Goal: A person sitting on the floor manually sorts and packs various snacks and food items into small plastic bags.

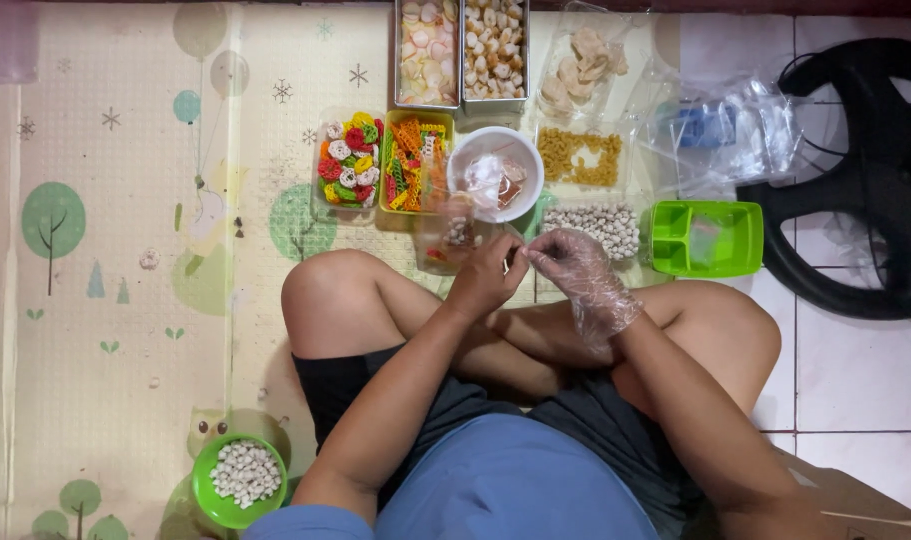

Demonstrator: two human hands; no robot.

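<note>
While pinched shut together over the crossed legs, left hand [487, 277] bare and right hand [573, 268] gloved, fingertips closed on the neck of a small clear bag [459, 236] of snacks hanging toward the white bowl [472, 150]. Judged as sealing. Calling next for a firm, steady grip. Far side crowded with trays of coloured crackers [350, 160].

The soft cream floor mat [125, 200] is printed with green trees and grey snowflakes. Far off, a clear plastic tub [347, 163] holds red, green, yellow and white crackers; right, a bright green divided tray [705, 239]; near left, a round green bowl [240, 480] of whitish pieces.
</note>
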